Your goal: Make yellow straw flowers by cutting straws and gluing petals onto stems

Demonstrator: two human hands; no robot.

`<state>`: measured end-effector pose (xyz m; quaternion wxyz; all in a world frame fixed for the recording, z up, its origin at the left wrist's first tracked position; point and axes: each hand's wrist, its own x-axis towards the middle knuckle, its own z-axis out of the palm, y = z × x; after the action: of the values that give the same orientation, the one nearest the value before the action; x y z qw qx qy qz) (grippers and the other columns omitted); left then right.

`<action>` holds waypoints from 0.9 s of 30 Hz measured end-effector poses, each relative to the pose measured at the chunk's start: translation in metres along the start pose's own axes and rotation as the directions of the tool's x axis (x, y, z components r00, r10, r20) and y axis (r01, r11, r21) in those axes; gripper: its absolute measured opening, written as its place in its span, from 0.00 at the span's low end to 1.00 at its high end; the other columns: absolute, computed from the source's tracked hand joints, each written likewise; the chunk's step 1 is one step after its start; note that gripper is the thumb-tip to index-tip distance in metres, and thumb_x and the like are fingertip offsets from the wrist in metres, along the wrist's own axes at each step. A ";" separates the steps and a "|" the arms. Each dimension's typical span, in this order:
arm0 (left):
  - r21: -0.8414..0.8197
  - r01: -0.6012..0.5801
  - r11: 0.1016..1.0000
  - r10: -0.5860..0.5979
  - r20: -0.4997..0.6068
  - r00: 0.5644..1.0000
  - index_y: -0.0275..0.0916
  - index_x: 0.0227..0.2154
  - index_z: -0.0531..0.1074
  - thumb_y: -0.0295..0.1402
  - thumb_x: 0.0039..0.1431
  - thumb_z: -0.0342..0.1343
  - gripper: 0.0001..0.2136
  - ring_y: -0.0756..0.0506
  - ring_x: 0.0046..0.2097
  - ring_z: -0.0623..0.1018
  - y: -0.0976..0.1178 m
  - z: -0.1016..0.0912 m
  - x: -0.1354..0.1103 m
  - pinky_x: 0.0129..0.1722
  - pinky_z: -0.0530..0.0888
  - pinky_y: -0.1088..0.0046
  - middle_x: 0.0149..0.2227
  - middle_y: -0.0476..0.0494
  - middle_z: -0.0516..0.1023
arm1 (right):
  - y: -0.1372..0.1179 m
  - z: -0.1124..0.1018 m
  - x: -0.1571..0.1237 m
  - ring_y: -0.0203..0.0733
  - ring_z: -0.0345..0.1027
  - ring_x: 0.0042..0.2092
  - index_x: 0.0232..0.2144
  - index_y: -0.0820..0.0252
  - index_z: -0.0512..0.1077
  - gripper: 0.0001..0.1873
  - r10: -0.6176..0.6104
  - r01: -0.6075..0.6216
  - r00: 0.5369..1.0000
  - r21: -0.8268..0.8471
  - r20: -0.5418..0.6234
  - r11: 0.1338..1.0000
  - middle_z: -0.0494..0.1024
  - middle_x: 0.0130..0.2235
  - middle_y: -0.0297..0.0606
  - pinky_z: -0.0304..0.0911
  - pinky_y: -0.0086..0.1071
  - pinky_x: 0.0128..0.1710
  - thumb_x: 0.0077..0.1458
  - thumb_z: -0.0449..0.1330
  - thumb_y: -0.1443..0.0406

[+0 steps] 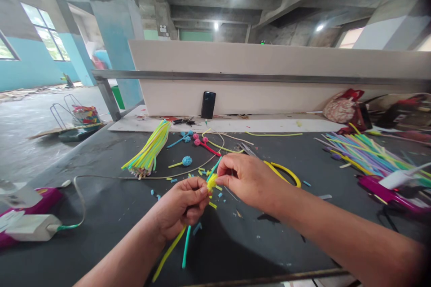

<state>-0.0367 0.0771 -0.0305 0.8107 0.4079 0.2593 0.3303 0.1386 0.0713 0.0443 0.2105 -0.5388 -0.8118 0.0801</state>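
Note:
My left hand [182, 208] is closed round thin paper sticks, one yellow [167, 253] and one teal [186, 246], whose ends hang below the fist. My right hand [244, 179] pinches a small yellow curled tip [212, 182] at the top of those sticks, right beside my left thumb. A teal strip [215, 166] rises from the pinch. Both hands hover just above the dark table [111, 215]. Small cut bits of yellow and blue paper lie scattered below them.
A bundle of yellow-green sticks [148, 150] lies at left, finished curled-tip sticks [186, 160] behind the hands, a yellow loop [286, 171] at right. A heap of pastel sticks [367, 157] sits far right. A phone [208, 104] leans on the white board. White glue gun [32, 226] with cord at left.

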 end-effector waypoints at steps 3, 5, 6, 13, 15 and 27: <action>0.000 0.007 1.000 -0.007 0.000 1.000 0.37 0.25 0.60 0.31 0.54 0.55 0.09 0.60 0.16 0.53 0.000 0.000 0.000 0.14 0.42 0.83 0.20 0.54 0.63 | 0.000 -0.003 0.001 0.33 0.63 0.28 0.23 0.57 0.71 0.03 -0.005 0.005 1.000 0.023 -0.008 1.000 0.73 0.26 0.28 0.52 0.26 0.25 0.48 0.61 0.67; 0.001 0.014 1.000 -0.014 0.001 1.000 0.37 0.25 0.60 0.31 0.54 0.55 0.08 0.60 0.16 0.53 0.001 0.000 0.000 0.14 0.42 0.83 0.20 0.54 0.62 | 0.000 -0.006 0.001 0.32 0.62 0.27 0.24 0.57 0.71 0.04 -0.019 0.021 0.999 0.039 -0.045 0.999 0.72 0.24 0.28 0.53 0.25 0.25 0.49 0.59 0.67; 0.000 0.017 1.000 -0.017 0.001 1.000 0.37 0.25 0.61 0.30 0.54 0.55 0.08 0.60 0.16 0.53 0.001 0.000 0.000 0.14 0.42 0.83 0.20 0.54 0.62 | 0.000 -0.007 0.001 0.32 0.62 0.26 0.24 0.58 0.71 0.04 -0.023 0.027 0.998 0.052 -0.067 0.998 0.72 0.25 0.29 0.54 0.25 0.26 0.50 0.58 0.67; 0.005 0.016 1.000 -0.016 0.005 1.000 0.37 0.26 0.61 0.31 0.54 0.55 0.08 0.60 0.16 0.52 0.000 0.000 0.000 0.14 0.42 0.83 0.20 0.53 0.63 | 0.009 0.000 -0.005 0.32 0.63 0.27 0.39 0.56 0.71 0.15 0.053 -0.100 0.990 0.379 0.131 0.920 0.73 0.30 0.31 0.58 0.25 0.26 0.46 0.60 0.67; 0.023 -0.009 1.000 0.009 0.006 1.000 0.36 0.26 0.61 0.31 0.54 0.55 0.08 0.60 0.16 0.52 -0.001 0.001 0.000 0.15 0.43 0.82 0.20 0.53 0.63 | 0.012 0.006 -0.007 0.32 0.63 0.28 0.39 0.56 0.71 0.15 0.042 -0.113 0.987 0.474 0.158 0.873 0.73 0.32 0.32 0.60 0.25 0.27 0.45 0.61 0.68; 0.267 -0.115 0.957 0.146 -0.098 0.984 0.36 0.31 0.65 0.31 0.52 0.55 0.06 0.59 0.19 0.58 0.003 0.015 0.001 0.17 0.51 0.82 0.22 0.53 0.65 | 0.020 0.019 -0.029 0.33 0.62 0.32 0.44 0.57 0.66 0.22 0.183 -0.205 0.976 0.804 0.122 0.558 0.67 0.39 0.35 0.61 0.29 0.31 0.43 0.61 0.70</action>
<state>-0.0267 0.0717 -0.0201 0.7101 0.5070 0.3197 0.3694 0.1573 0.0554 0.0128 0.4134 -0.4673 -0.6232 0.4715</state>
